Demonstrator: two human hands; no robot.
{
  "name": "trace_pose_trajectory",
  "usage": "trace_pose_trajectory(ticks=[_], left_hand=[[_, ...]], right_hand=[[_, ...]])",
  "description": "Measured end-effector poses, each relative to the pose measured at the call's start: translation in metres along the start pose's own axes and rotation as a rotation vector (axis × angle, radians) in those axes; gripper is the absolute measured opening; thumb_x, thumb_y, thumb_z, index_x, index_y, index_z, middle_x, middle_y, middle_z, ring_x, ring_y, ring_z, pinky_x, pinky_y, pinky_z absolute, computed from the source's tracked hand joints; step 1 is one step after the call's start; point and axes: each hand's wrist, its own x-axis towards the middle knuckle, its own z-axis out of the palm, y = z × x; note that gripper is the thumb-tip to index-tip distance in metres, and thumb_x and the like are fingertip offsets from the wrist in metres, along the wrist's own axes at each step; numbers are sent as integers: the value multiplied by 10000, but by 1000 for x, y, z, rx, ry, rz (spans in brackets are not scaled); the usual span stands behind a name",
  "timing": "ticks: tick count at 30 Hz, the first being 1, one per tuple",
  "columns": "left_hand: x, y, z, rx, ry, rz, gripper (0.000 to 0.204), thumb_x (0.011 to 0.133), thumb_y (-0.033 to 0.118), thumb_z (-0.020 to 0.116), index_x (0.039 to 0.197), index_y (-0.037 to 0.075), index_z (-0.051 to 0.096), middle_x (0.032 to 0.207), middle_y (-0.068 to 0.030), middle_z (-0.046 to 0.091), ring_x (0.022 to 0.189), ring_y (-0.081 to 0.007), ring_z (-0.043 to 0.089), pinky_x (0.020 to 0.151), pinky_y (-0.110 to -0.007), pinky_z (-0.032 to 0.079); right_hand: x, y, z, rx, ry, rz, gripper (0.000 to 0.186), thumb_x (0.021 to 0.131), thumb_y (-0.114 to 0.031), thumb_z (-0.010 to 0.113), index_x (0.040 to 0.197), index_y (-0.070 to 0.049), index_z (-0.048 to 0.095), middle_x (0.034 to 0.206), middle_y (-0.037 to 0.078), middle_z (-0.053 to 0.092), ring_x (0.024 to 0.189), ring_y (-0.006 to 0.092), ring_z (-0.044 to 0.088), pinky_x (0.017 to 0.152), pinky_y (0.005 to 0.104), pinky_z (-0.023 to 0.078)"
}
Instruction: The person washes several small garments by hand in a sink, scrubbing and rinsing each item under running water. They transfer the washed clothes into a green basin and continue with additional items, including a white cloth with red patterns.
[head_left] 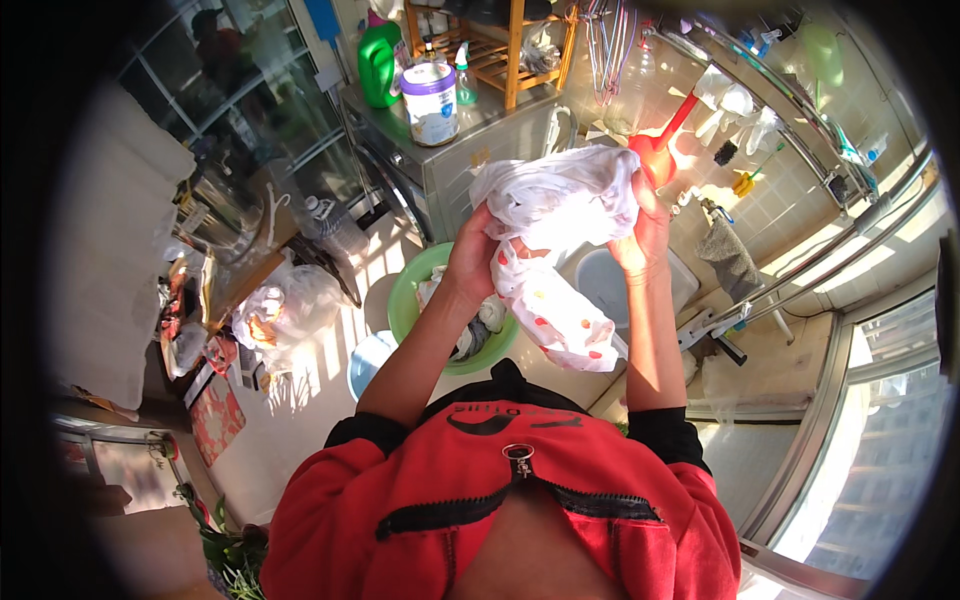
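Observation:
Both my hands hold up a white garment point(545, 195), bunched and sunlit along its top. From it a sleeve or leg with red and orange spots point(560, 320) hangs down toward my chest. My left hand point(472, 258) grips the cloth at its left side, and my right hand point(643, 228) grips the right side. Left of the hanging part, a green basin point(405, 300) holds more clothes, partly hidden behind my left forearm. Close by my right fingers, a red plastic dipper or funnel with a long handle point(655, 158) is in view.
A light blue basin point(368, 362) sits beside the green one. Behind the garment are a pale washbasin point(600, 285) and a grey metal-sided appliance point(450, 175) bearing a white tin point(430, 112) and a green jug point(380, 65). Metal rails point(840, 245) run along the right. Plastic bags point(290, 305) lie left.

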Motion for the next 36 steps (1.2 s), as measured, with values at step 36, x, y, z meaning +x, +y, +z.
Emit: trace_pose_trajectory(ticks=[36], left_hand=[[-4,32,39,657,604,190,566,1005,509,355,1383,103,463,1312,-64,569,1153,-220,573,992,-376,459]], right_hand=[[-10,-11,-55,-882,371,65,202,908,-166,609,1000,3,670,917,42,666,819,123,621,820,284,510]])
